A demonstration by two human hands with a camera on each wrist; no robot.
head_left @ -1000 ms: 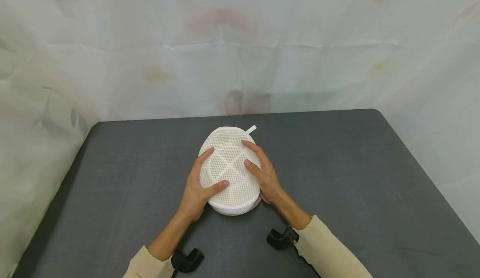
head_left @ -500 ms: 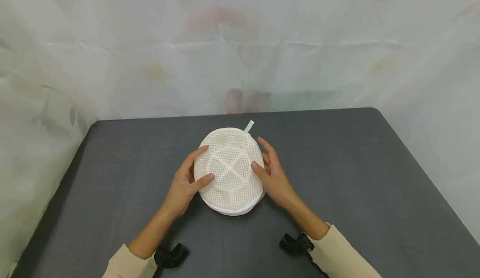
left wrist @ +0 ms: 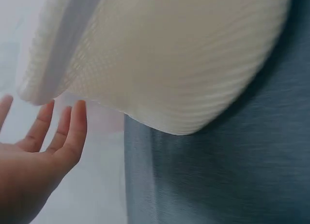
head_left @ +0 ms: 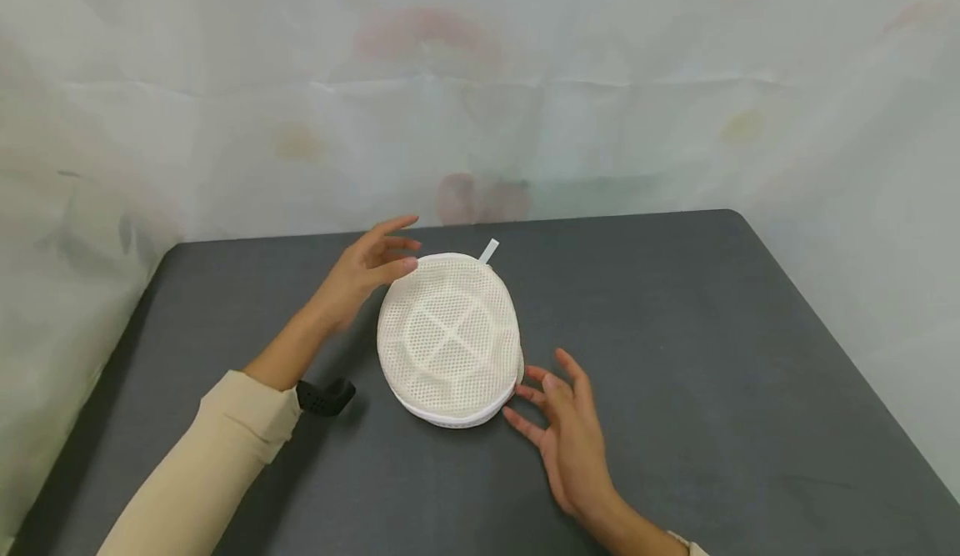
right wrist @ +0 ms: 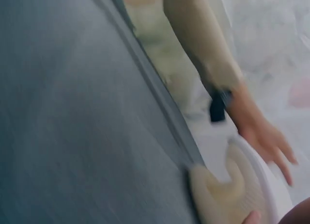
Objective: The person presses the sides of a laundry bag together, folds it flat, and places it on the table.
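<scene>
On the grey table (head_left: 675, 331), the mesh laundry pouch (head_left: 448, 338) lies between both spread, empty hands: left hand (head_left: 365, 268) touching its far-left rim, right hand (head_left: 566, 431) beside its near-right edge.

Mesh pouch (head_left: 448, 338) on table (head_left: 712, 356); left hand (head_left: 363, 271) behind-left, right hand (head_left: 572, 435) front-right
</scene>
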